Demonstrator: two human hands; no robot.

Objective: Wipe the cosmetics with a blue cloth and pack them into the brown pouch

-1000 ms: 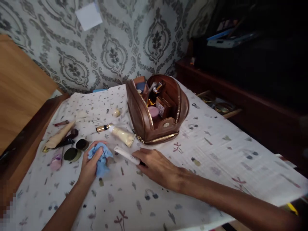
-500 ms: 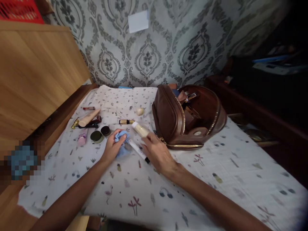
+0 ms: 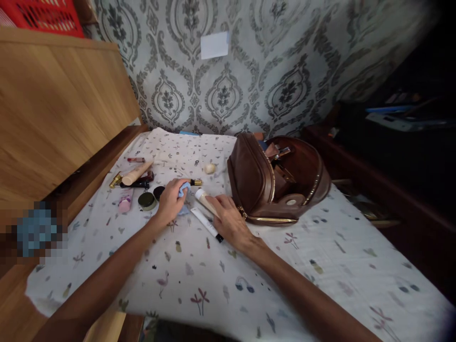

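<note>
My left hand (image 3: 171, 203) is closed on a crumpled light blue cloth (image 3: 184, 189), close to a black and gold cosmetic tube (image 3: 196, 182) that it partly hides. With its fingers over a cream-coloured tube (image 3: 205, 201) with a white cap, my right hand (image 3: 232, 222) grips that tube's lower part. Just below lies a white tube with a black cap (image 3: 204, 222), between the two hands. A small round pale jar (image 3: 209, 168) sits farther back. The open brown leather cosmetic bag (image 3: 247, 173) stands right of my right hand, with several items inside.
At the left lie a beige tube (image 3: 137, 174), a pink tube (image 3: 125, 200), a green-sided jar with a dark lid (image 3: 147, 201) and other cosmetics. A patterned white cloth (image 3: 171, 266) covers the table. A wooden cabinet (image 3: 64, 95) borders the left, a patterned wall the back.
My left hand, with the blue cloth, has moved up and away from the white tube, toward the black and gold tube. My right hand still holds the cream-coloured tube. The view has shifted slightly.
</note>
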